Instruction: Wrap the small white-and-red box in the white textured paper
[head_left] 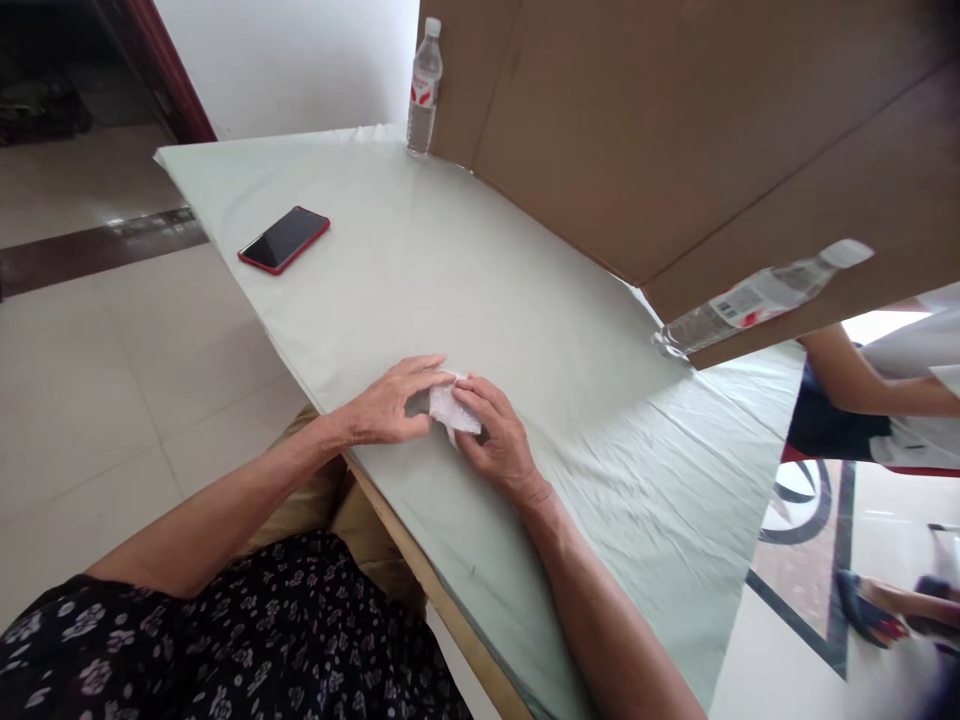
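A small white folded tissue (454, 410) is between my two hands, just above or on the pale green tablecloth near the table's front edge. My right hand (496, 430) grips it from the right, fingers bent over its top and thumb at its lower side. From the left, my left hand (394, 402) has its index finger at the upper edge and its thumb at the lower left corner, curved round it with a gap at the palm. Part of the tissue is hidden under the right fingers.
A phone in a red case (285, 240) lies at the table's left. A large cardboard panel (585, 130) stands across the table, with one water bottle (425, 90) upright at its far end and another bottle (757, 298) at its near corner. Another person's arm (862, 375) shows at right.
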